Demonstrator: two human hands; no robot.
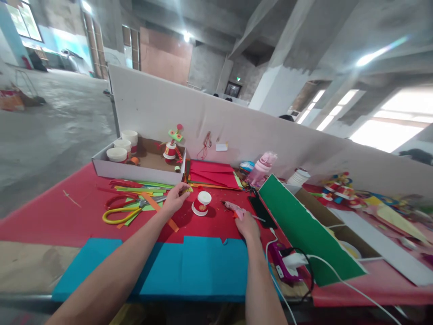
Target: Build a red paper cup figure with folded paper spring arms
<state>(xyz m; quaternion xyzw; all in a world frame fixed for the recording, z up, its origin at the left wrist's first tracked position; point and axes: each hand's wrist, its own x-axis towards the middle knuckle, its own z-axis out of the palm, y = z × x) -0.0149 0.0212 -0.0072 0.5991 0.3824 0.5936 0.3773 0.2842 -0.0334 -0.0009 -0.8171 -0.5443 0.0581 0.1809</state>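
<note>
My left hand (176, 200) pinches a small yellow-green piece (188, 190), which looks like paper. Just to its right stands an upside-down red and white paper cup (202, 205), with a white disc-like part on top. My right hand (248, 225) is closed around a pink glue gun (233, 207), its nozzle pointing left towards the cup without touching it. Left of my left hand lie scissors with yellow handles (117, 216), more red-handled scissors (117, 201), green paper strips (149, 184) and an orange strip (158, 210).
At the back left, a shallow box (135, 169) holds white cups (117, 155) and a finished-looking cup figure (171, 150). Red paper sheets (213, 174) lie behind the cup. On the right are a phone (262, 212), pink bottle (262, 168), green box wall (304, 230), purple power strip (284, 264) and cables.
</note>
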